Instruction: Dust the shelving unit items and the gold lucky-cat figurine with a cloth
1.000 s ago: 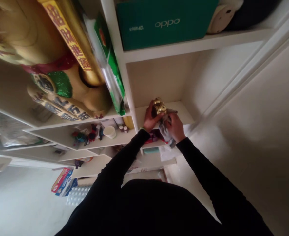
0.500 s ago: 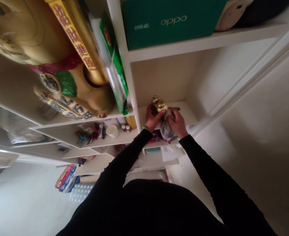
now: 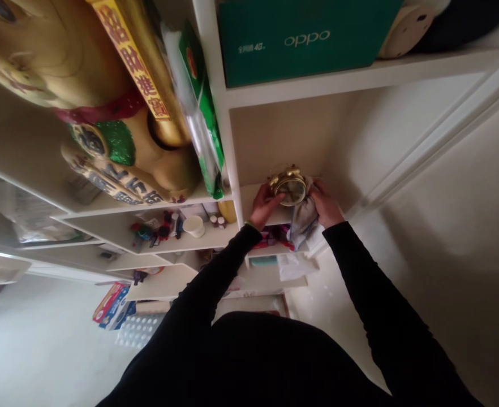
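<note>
A gold twin-bell alarm clock [image 3: 291, 189] is held just in front of a shelf compartment, its round face turned up toward me. My left hand [image 3: 265, 206] is closed on the clock's left side, with the thumb on the rim near the face. At the clock's right edge, my right hand [image 3: 325, 206] grips a grey cloth [image 3: 304, 221] that hangs down below it. The cloth touches the right side of the clock. Some fingers of both hands are hidden behind the clock and the cloth.
A large gold lucky cat figure [image 3: 105, 130] and a green packet [image 3: 205, 118] fill the left compartment. Above stands a green OPPO box [image 3: 309, 42]. A white cup [image 3: 194, 226] and small items sit on a lower shelf. The cabinet's side panel [image 3: 402, 152] bounds the right.
The clock has turned so its face shows toward me. My right hand has moved right and the cloth now hangs longer beside the clock.
</note>
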The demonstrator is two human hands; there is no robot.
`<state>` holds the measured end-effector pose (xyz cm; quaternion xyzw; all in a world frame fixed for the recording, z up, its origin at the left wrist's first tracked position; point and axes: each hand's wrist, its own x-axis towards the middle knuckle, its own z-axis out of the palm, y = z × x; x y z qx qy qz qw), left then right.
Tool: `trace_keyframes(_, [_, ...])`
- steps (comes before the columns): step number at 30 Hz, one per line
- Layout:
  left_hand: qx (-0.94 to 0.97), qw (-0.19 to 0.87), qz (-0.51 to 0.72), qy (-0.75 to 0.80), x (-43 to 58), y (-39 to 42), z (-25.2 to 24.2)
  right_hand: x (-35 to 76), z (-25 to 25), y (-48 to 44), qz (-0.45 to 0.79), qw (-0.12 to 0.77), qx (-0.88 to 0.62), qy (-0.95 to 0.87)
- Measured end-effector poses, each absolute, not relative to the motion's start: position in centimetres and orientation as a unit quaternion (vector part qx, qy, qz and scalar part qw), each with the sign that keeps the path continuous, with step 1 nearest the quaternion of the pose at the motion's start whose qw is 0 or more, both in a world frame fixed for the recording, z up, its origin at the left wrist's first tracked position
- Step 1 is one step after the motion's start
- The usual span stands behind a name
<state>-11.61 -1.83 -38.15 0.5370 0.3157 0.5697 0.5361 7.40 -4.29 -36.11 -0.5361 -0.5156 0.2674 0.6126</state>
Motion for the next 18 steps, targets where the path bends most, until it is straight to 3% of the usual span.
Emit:
trace_keyframes(8, [0.462, 0.601, 0.569, 0.320, -11.8, -2.0, -37.8, 5.7, -36.7, -5.8, 0.087, 0.586, -0.550, -0.588])
trace_keyframes(13, [0.399, 0.607, 0.594, 0.345, -11.9, -1.9, -36.9, 6.8, -38.1, -7.9, 0.125, 0.554, -0.555, -0.607])
trace_keyframes(18, [0.373, 0.622, 0.593, 0.350, -11.7, -2.1, -36.4, 9.3, -36.8, -6.7, 0.131, 0.615, -0.578, -0.520])
